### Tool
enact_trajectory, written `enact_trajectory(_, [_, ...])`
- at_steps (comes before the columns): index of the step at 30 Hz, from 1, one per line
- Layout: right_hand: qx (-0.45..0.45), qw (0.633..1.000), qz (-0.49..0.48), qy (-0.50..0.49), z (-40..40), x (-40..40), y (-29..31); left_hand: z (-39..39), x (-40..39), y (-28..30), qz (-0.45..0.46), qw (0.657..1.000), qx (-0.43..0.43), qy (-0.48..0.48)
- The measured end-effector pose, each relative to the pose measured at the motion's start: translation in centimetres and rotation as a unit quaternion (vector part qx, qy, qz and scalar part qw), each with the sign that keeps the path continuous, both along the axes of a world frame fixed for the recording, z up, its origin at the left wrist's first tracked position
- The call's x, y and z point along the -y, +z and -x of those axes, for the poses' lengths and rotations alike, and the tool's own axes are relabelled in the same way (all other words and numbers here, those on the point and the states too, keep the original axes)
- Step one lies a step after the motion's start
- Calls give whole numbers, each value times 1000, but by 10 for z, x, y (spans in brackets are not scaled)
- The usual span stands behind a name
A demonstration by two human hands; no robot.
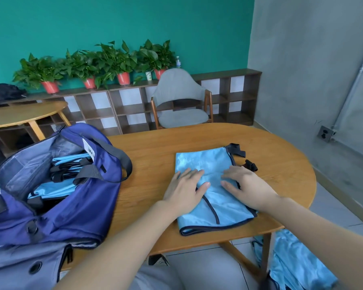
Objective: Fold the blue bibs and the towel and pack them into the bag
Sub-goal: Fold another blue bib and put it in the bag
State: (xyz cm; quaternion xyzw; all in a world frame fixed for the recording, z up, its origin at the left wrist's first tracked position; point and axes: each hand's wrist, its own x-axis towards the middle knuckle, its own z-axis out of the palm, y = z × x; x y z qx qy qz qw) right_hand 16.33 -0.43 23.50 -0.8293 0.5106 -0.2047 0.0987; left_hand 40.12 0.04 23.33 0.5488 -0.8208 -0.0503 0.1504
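- Wooden counter [197, 141], oval top, pale legs.
- Left on it: open navy bag [76, 197] w/ grey lining, overhangs near edge.
- Right of centre: folded blue bib [210, 162], dark trim, lying flat; black straps [238, 150] at its far right corner rest on the wood.
- Floor [333, 214]: grey tiles; more blue cloth [298, 262] heaped by the right leg.

Office lounge: cubby shelving [126, 109], potted plants [122, 59], wooden table [260, 147], armchair [180, 101].

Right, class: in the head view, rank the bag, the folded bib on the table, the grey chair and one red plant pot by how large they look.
1. bag, though nearest the camera
2. folded bib
3. grey chair
4. red plant pot
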Motion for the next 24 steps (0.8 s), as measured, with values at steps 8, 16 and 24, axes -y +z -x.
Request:
enact_trajectory(8, [50, 998, 8, 25, 37, -77, 3, -24, -62, 9, -12, 993, -89, -75])
enact_trajectory(16, [28, 998, -48, 36, 45, -90, -5, -32, -87, 0, -42, 992, -106, -60])
enact_trajectory(24, [29, 999, -39, 18, 53, -92, -27, -28, -95, -13, -52, 995, -48, -70])
